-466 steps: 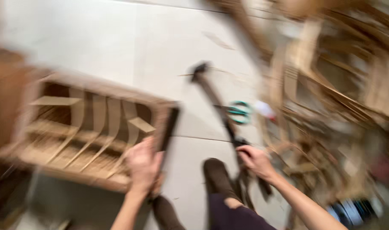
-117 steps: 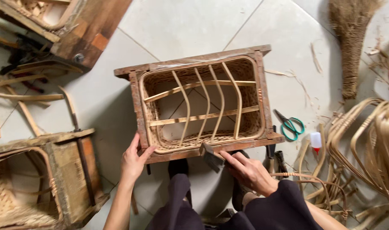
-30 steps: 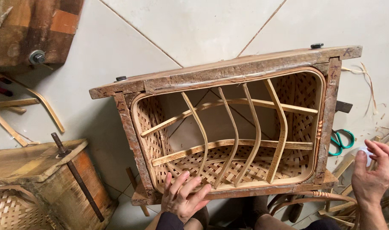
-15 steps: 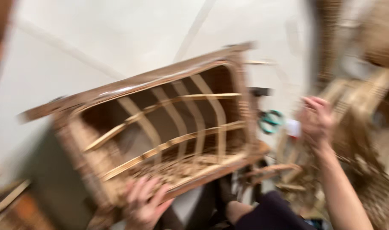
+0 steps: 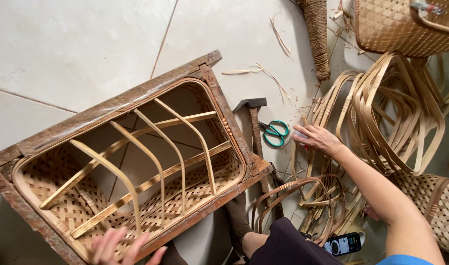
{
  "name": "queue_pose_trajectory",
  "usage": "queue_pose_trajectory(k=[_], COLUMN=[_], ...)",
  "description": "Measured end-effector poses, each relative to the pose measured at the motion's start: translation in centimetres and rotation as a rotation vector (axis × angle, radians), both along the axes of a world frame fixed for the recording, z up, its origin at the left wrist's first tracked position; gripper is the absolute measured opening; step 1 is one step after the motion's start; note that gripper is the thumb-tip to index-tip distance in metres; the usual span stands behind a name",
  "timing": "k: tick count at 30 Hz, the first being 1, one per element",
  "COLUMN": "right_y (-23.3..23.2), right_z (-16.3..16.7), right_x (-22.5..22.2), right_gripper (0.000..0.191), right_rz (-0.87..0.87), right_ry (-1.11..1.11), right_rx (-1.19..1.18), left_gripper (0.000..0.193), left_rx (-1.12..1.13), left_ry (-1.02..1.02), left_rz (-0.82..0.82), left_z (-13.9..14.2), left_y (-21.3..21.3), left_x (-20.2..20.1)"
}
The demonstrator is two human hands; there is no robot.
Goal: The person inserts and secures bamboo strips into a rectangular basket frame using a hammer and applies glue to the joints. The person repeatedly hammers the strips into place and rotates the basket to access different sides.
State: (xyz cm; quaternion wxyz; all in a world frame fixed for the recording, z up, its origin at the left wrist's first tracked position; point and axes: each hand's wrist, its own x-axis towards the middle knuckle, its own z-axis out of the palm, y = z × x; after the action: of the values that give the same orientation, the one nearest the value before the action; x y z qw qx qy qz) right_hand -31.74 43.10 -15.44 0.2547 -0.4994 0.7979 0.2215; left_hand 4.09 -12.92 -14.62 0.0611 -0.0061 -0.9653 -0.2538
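While the left hand [image 5: 124,248] spreads its fingers flat at the near edge of the wooden frame [image 5: 121,103], the right hand [image 5: 317,139] reaches out to the side, well apart from it, over the clutter on the tiled floor [image 5: 77,44]. The left hand's fingers are open and splayed, blurred, lying against the frame's lower rim and gripping nothing. The right hand is palm down with fingers loosely curled; something small and pale shows at its fingertips, but I cannot tell whether it is pinched or only touched. Inside the frame sits a woven basket [image 5: 52,196], its sides done in crisscross strips, with curved bamboo ribs [image 5: 170,152] arching across the open top. The frame lies tilted on the floor, just ahead of the person's knees. Just beside the right hand lie green-handled scissors [image 5: 275,133], and a hammer [image 5: 254,122] rests against the frame's right corner. Looped bamboo strips [image 5: 391,113] pile up to the right, another woven basket [image 5: 401,24] stands at the top corner, and a phone [image 5: 343,244] lies near the person's leg.
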Motion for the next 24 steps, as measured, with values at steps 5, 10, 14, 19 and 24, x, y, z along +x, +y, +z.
queue_pose_trajectory(k=[5,10,14,19,24], right_y=[0.3,-2.0,-8.8,-19.5,-29.9], right_z=[0.0,3.4,6.0,8.7,7.5], right_x=[-0.4,0.7,0.7,3.1,6.6], right_gripper=[0.08,0.05,0.049,0.056,0.052], right_rz=[-0.061,-0.627,-0.871,-0.664,-0.237], right_ry=[0.047,-0.073,-0.094,-0.122,-0.262], right_rx=[-0.052,-0.675,-0.832,-0.981,-0.909], left_gripper=[0.039,0.028,0.028,0.036,0.038], left_rx=[-0.032,-0.308,-0.007,0.006,-0.015], left_ry=[-0.153,-0.175,0.102,0.032,-0.002], left_rz=[0.013,0.452,0.486,0.555,0.491], left_z=[0.3,1.5,2.2,3.0,3.5], left_y=[-5.1,-6.3,-4.9,-4.7,-5.7], left_x=[-0.1,-0.3,-1.9,-2.9,-3.0])
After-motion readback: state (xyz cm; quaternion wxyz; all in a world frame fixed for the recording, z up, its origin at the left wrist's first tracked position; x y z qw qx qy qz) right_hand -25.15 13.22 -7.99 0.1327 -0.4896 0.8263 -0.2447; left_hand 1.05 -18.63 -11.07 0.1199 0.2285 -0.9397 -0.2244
